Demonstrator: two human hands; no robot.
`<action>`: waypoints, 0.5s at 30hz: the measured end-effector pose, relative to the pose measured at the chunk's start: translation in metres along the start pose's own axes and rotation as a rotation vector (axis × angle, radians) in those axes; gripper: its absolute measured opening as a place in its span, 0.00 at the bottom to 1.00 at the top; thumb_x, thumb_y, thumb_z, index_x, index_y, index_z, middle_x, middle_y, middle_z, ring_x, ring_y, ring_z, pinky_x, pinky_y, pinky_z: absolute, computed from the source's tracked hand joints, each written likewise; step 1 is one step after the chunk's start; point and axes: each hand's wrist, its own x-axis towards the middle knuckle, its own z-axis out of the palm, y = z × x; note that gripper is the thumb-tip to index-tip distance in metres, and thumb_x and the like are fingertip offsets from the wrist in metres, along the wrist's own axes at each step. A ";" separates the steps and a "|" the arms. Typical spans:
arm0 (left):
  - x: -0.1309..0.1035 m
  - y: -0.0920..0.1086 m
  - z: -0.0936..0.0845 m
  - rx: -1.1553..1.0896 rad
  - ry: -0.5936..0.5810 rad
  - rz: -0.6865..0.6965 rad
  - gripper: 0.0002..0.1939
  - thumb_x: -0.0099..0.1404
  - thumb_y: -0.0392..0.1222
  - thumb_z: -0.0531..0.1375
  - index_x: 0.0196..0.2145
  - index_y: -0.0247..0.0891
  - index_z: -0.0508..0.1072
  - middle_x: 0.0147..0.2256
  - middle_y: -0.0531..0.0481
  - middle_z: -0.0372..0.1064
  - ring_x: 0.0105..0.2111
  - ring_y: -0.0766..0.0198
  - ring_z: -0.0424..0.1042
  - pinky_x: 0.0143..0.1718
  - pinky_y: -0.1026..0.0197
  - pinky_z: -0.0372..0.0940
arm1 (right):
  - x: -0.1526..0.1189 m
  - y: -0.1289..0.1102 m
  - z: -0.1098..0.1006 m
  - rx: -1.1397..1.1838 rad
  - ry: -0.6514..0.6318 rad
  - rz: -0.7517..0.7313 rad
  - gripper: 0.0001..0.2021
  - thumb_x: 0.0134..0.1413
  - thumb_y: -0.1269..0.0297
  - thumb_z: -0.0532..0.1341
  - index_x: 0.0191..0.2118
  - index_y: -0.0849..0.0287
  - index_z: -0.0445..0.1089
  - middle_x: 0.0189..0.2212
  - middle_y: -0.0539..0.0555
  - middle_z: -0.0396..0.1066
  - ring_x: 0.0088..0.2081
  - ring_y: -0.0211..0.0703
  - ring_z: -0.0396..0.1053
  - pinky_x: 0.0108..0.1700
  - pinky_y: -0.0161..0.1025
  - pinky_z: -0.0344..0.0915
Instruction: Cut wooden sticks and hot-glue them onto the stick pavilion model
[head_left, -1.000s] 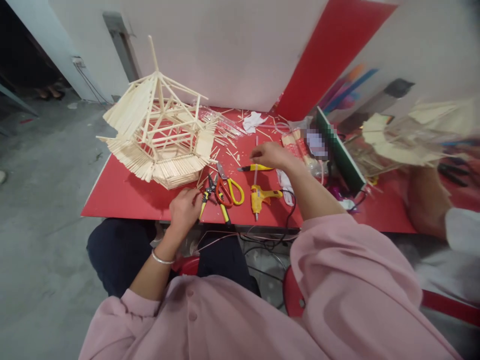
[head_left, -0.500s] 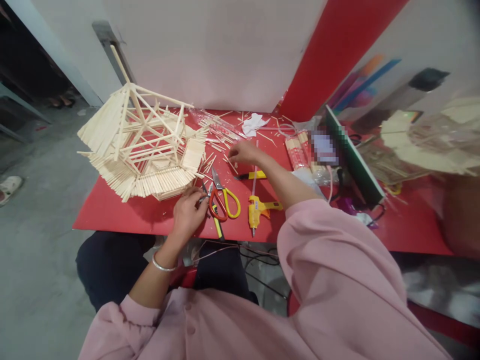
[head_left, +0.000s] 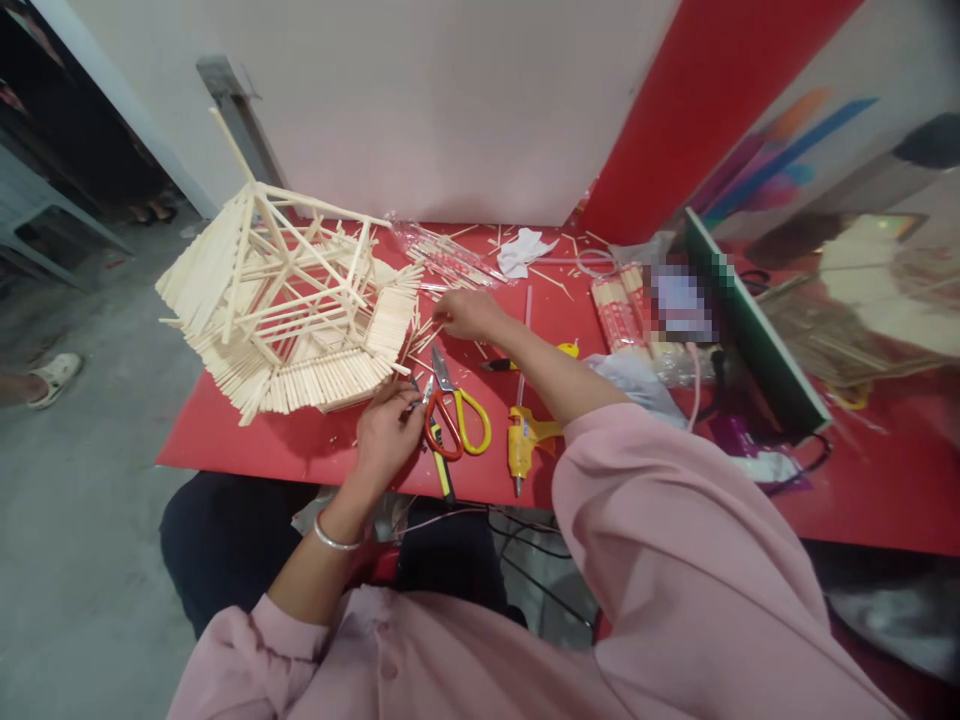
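Observation:
My left hand (head_left: 386,432) rests at the table's front, just below a wooden-stick model (head_left: 330,385) shaped like a roofed pavilion. Its fingers are curled together, and what they hold, if anything, is hidden. Right beside it lie scissors (head_left: 441,370) with one red and one yellow handle, partly over yellow-and-black handled pliers (head_left: 441,465). Farther back, my right hand (head_left: 469,314) reaches down with bent fingers among loose wooden sticks (head_left: 421,335) by the model's right edge. Whether a stick is between its fingertips cannot be made out.
A yellow glue gun (head_left: 519,445) and a utility knife (head_left: 499,365) lie under and beside my right forearm. Behind are a crumpled tissue (head_left: 523,252) and bagged sticks (head_left: 450,258). To the right, packs of sticks (head_left: 619,310) sit before an upright green board (head_left: 750,320).
My right hand has moved left, closer to the model and the loose sticks. My left hand stays by the scissors. The whole view has shifted slightly.

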 end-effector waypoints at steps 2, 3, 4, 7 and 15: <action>0.001 0.001 0.001 -0.004 0.002 -0.012 0.06 0.64 0.37 0.60 0.36 0.40 0.78 0.43 0.46 0.76 0.45 0.58 0.75 0.50 0.55 0.68 | 0.006 -0.003 0.001 -0.012 -0.003 -0.054 0.17 0.59 0.65 0.55 0.51 0.53 0.75 0.51 0.56 0.75 0.51 0.49 0.70 0.44 0.39 0.62; 0.001 0.001 0.000 -0.008 0.001 -0.020 0.06 0.64 0.37 0.60 0.36 0.40 0.78 0.43 0.46 0.76 0.45 0.58 0.75 0.49 0.56 0.68 | 0.009 -0.005 0.001 -0.021 -0.010 -0.078 0.16 0.59 0.65 0.55 0.50 0.52 0.75 0.50 0.56 0.75 0.51 0.48 0.70 0.44 0.39 0.61; 0.001 0.001 0.000 -0.012 0.000 -0.029 0.06 0.64 0.37 0.60 0.36 0.41 0.78 0.43 0.47 0.77 0.44 0.58 0.75 0.48 0.57 0.69 | 0.013 -0.007 0.002 -0.032 -0.018 -0.095 0.16 0.59 0.65 0.56 0.49 0.53 0.76 0.49 0.56 0.76 0.51 0.49 0.70 0.44 0.39 0.61; -0.002 -0.003 -0.002 -0.023 0.004 -0.058 0.07 0.63 0.36 0.60 0.37 0.42 0.78 0.43 0.48 0.77 0.43 0.59 0.76 0.45 0.58 0.70 | 0.019 -0.012 0.000 -0.065 -0.041 -0.112 0.15 0.59 0.66 0.56 0.47 0.56 0.77 0.47 0.60 0.76 0.50 0.51 0.71 0.42 0.40 0.61; -0.004 -0.011 0.001 -0.048 -0.018 -0.072 0.07 0.64 0.38 0.60 0.38 0.41 0.78 0.45 0.46 0.76 0.43 0.59 0.76 0.45 0.57 0.71 | 0.027 -0.010 -0.011 -0.030 -0.088 -0.109 0.15 0.59 0.67 0.57 0.49 0.58 0.76 0.49 0.61 0.76 0.50 0.54 0.70 0.46 0.43 0.62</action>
